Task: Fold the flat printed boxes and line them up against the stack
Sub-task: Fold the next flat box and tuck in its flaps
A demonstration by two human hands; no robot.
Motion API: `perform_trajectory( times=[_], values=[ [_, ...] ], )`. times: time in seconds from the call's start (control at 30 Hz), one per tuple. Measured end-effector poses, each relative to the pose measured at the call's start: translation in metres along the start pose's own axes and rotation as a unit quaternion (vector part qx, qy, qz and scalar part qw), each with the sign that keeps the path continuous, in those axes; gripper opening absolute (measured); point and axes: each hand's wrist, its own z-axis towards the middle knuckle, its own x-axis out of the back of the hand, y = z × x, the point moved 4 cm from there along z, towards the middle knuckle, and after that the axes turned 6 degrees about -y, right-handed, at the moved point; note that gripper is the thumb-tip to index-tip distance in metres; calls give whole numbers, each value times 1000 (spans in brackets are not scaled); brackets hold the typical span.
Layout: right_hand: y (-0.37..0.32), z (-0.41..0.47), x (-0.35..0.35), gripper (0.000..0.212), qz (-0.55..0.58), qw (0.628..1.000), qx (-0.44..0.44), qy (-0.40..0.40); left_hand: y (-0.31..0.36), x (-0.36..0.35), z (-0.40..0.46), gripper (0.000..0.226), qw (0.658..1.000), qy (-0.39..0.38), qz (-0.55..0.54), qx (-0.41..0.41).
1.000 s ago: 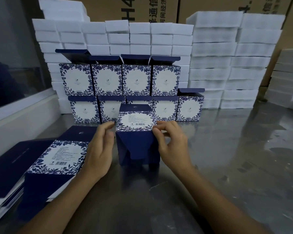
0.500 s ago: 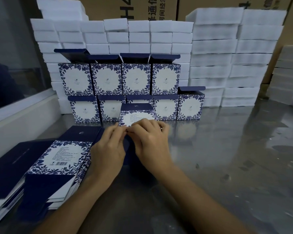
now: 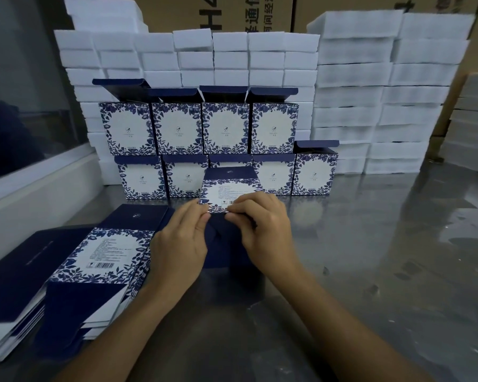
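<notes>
box (image 3: 226, 190): half-folded on desk (image 3: 370, 257), before folded boxes (image 3: 177, 128) | left hand (image 3: 181, 244): pinches its near edge | right hand (image 3: 265, 224): pinches same edge | flats (image 3: 102, 252): stacked left | foam (image 3: 351, 92): stacked behind

Bare table (image 3: 370, 257) lies open rightward; flat boxes (image 3: 100, 252) crowd left, folded boxes (image 3: 224, 128) behind.

Our packing bench — a dim workroom

We see a glossy steel tabletop (image 3: 398, 271), white foam blocks (image 3: 353, 86) stacked behind, brown cartons (image 3: 260, 12) beyond, and a dark glass partition (image 3: 20, 92) left.
</notes>
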Motion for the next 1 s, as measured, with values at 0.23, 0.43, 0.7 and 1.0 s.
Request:
perform_trajectory(
  times=[0.23, 0.43, 0.7, 1.0],
  values=[
    [17, -15, -1, 19, 32, 995, -95, -8, -7, -1, -2, 26, 999, -6, -39, 14],
    [32, -21, 5, 11, 109, 978, -179, -9, -21, -14, -15, 34, 990, -44, -123, 55],
    [35, -26, 7, 59, 79, 978, -178, -70, -36, -22, -19, 75, 987, -33, -147, 53],
    [27, -26, 12, 38, 67, 990, -123, 2, -23, -17, -20, 67, 985, 14, -157, 67]
  ],
)
